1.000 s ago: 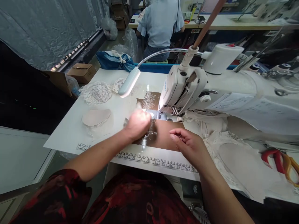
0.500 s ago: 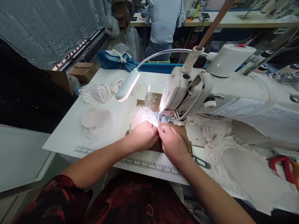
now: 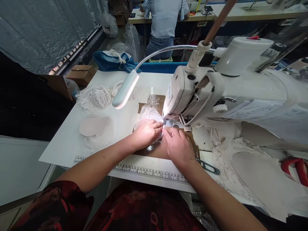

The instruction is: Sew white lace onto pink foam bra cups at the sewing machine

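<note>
A white lace bra cup [image 3: 149,113] with a pale lining lies at the needle of the white sewing machine [image 3: 178,91]. My left hand [image 3: 148,132] is closed on the cup's near edge, its fingertips beside the presser foot. Close by on the right, my right hand [image 3: 177,143] has its thumb and forefinger pinched together at the same edge, just in front of the needle. What lies between those right fingertips is mostly hidden. Brown tape [image 3: 154,151] covers the table under both hands.
Further lace pieces [image 3: 94,98] and a pale cup [image 3: 95,126] lie on the left of the table. A lamp [image 3: 125,89] hangs over it. Lace and cups [image 3: 250,166], red-handled scissors [image 3: 295,168] are at right. A co-worker [image 3: 163,22] sits ahead.
My left hand has flattened and shifted slightly up along the cup, showing more lace below it. The right hand stays near the needle. The whole view has shifted a little.
</note>
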